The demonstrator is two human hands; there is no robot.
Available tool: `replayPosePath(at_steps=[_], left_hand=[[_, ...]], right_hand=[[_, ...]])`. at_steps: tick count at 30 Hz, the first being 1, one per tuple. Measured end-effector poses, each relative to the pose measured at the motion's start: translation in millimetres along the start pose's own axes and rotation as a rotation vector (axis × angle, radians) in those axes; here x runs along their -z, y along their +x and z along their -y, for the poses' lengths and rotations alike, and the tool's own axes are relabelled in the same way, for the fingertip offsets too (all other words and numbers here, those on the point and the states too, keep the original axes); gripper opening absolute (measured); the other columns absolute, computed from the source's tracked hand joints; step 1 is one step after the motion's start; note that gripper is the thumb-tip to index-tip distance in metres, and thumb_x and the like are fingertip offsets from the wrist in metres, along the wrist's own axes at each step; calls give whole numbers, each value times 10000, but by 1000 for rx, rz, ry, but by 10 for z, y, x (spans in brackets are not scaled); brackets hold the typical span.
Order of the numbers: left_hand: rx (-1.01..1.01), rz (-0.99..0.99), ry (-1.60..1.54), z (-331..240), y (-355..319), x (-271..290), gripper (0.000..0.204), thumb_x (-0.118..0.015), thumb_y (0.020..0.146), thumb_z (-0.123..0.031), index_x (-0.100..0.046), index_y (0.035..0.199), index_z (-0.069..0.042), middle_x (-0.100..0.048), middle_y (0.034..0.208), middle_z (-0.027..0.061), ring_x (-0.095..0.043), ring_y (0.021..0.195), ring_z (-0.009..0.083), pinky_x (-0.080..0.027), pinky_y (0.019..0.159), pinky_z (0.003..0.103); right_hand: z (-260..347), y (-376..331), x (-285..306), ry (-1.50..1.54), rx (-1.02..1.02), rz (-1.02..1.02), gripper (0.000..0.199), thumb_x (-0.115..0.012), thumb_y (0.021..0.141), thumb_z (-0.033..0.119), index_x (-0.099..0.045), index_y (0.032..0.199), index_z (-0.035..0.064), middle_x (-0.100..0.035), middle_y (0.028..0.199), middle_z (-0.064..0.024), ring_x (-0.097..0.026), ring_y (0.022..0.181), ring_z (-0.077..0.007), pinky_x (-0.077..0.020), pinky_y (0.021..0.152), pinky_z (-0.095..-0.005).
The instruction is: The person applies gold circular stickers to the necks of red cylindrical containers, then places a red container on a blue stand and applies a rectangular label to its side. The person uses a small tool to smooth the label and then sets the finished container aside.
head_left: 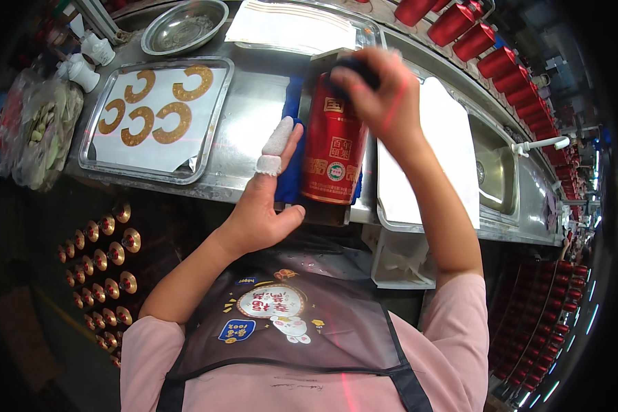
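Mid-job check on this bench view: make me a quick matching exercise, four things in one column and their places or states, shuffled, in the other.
Things:
1. Left hand
2. Red bottle
3. Gold C-shaped pieces
4. Round metal bowl

Places or states:
A. On a white sheet in the metal tray
B. Partly covered by the right hand
C. Beyond the metal tray, toward the bench's far side
D. Has a white finger covering

Pairs: 1-D, 2-B, 3-A, 4-C
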State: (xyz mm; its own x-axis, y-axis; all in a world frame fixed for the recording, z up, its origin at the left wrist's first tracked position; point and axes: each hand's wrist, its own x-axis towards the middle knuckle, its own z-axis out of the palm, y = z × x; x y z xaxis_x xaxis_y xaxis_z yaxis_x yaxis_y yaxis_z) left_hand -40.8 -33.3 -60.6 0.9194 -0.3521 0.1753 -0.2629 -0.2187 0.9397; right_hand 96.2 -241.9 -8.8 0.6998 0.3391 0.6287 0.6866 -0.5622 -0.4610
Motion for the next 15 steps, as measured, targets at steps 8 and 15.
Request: replayPosePath(at_steps=[8,15], left_hand=[[-132,-97,181,99,117,-239,1218,-886,787,-185,-21,1621,13,-177,1659,257,-273,1532,344,-278,1231,432],[-42,-142,285,118,193,-263,1149,-921,736,-173,-196,1602,40,-324,1602,245,-398,1467,344,-393,1165,418]], right_hand=[[540,-619,286,248,353,244,294,-803,708,28,-747,985,111,-712,887,-55,-697,827,-220,-587,745,-387],[-142,-442,59,97,160,-87,238,-781,767,-1,-737,977,104,-714,879,-47,-678,768,-210,-546,711,-347]])
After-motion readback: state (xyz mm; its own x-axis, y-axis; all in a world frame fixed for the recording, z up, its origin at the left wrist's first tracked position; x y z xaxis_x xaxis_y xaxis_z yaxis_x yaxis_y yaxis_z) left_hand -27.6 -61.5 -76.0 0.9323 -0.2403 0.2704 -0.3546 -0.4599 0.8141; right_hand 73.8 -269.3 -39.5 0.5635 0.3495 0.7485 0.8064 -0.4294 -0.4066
